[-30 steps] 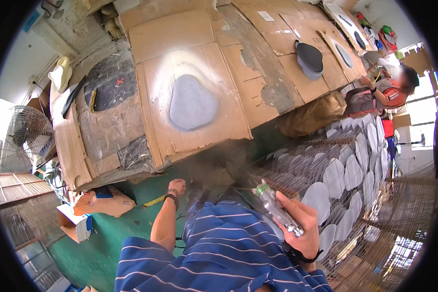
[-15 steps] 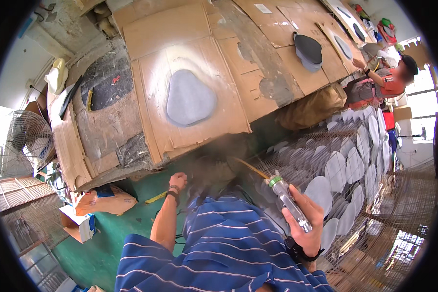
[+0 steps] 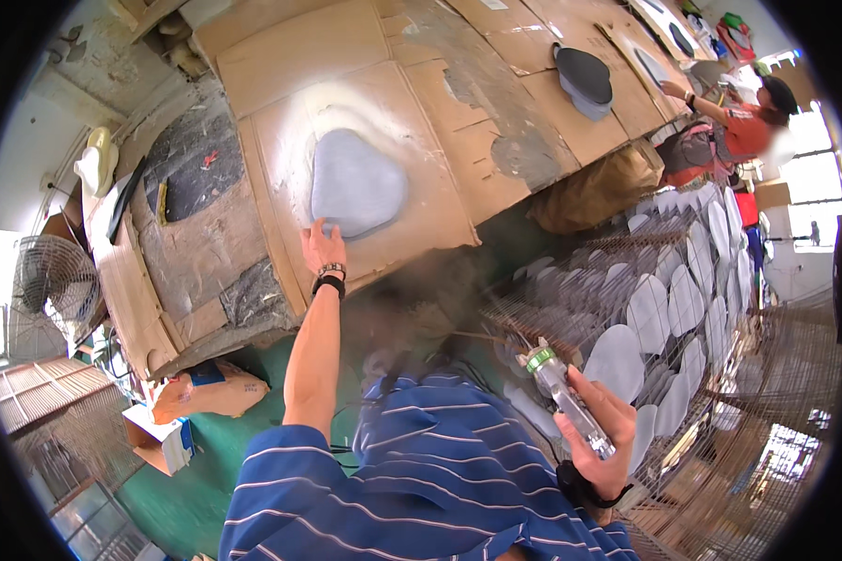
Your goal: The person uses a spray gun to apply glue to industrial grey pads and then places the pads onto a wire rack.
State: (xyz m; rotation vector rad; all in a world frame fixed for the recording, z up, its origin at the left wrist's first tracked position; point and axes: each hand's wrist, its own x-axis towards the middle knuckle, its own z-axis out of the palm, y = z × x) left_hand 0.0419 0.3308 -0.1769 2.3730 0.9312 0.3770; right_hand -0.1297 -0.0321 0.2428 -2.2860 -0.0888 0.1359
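A grey, rounded-triangular pad lies flat on a sheet of cardboard with a pale coating around its upper edge. My left hand reaches over the table's front edge, its fingers stretched out and the fingertips at the pad's near left edge. Whether they grip the pad I cannot make out. Held low at my right side, a spray gun with a clear body and a green ring is wrapped by the fingers of my right hand.
Right of me, a wire rack carries many grey pads. Farther along the table lie dark and grey pads, where a person in red works. A fan and an open box stand left.
My left hand has risen from beside my body to the pad's near edge. My right hand, still holding the spray gun, has shifted slightly right and down.
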